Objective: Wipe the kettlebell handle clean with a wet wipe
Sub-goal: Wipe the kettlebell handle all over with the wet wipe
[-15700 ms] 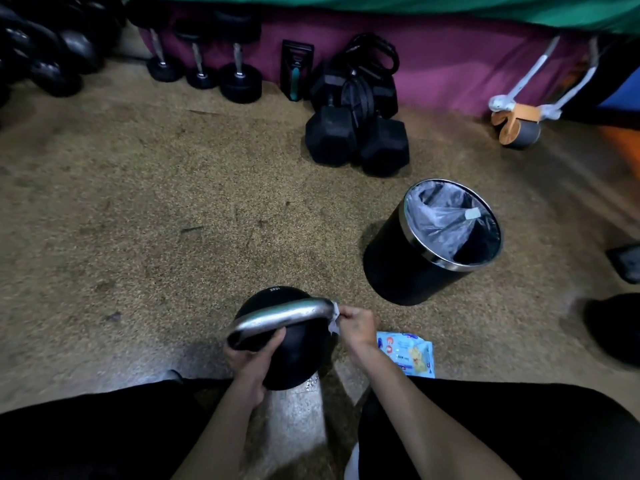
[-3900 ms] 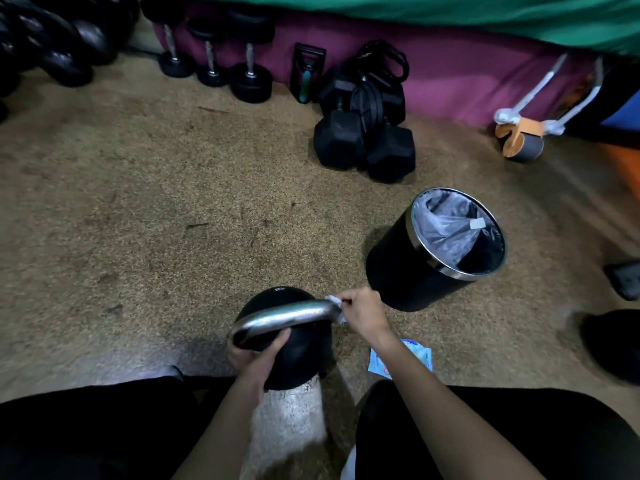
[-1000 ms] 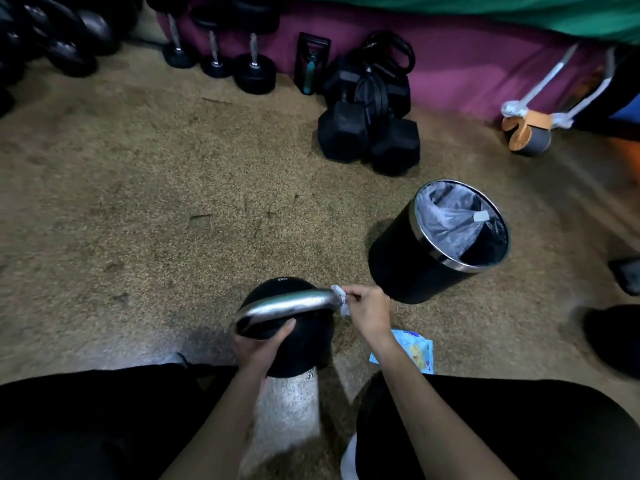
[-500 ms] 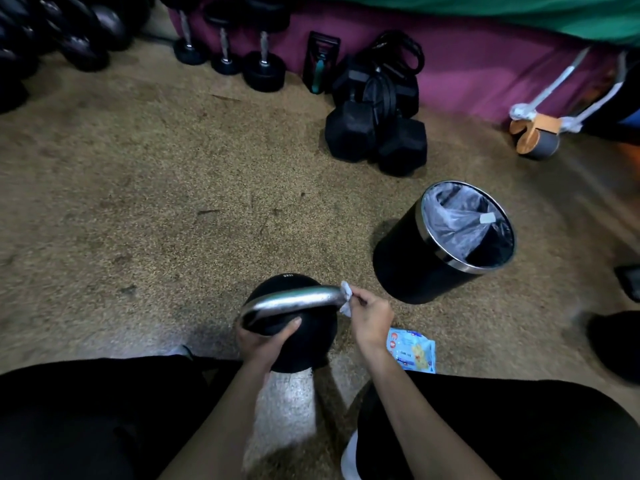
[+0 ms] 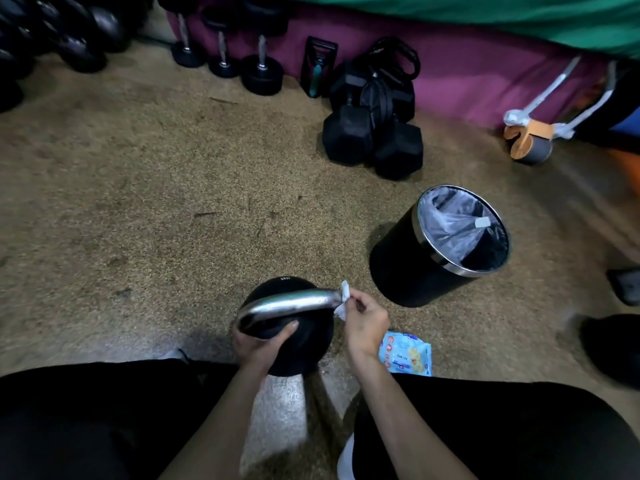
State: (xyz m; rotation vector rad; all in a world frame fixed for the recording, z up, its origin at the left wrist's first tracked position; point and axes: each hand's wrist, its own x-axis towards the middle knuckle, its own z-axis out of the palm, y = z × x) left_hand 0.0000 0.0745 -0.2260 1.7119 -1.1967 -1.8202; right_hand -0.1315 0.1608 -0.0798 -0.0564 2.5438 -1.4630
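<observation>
While the kettlebell (image 5: pixel 306 342) sits on the floor (image 5: pixel 173 220) between the person's knees, the left hand (image 5: pixel 258 344) clasps its black body just under the steel handle (image 5: pixel 287 303), grip curled round it. The right hand (image 5: pixel 367 323) has its grip pinched on a crumpled white wipe (image 5: pixel 343 301) against the handle's right end. A wipe packet (image 5: pixel 407 355) lies beside that wrist, and a lined black bin (image 5: pixel 408 265) stands near.

Wipe (image 5: pixel 343 296) mostly hidden inside the right hand (image 5: pixel 366 326). Pack (image 5: pixel 410 357) partly behind that wrist. Kettlebell (image 5: pixel 311 344) print too small to read. Blurred dark shape (image 5: pixel 613 351) cut off at right edge.
</observation>
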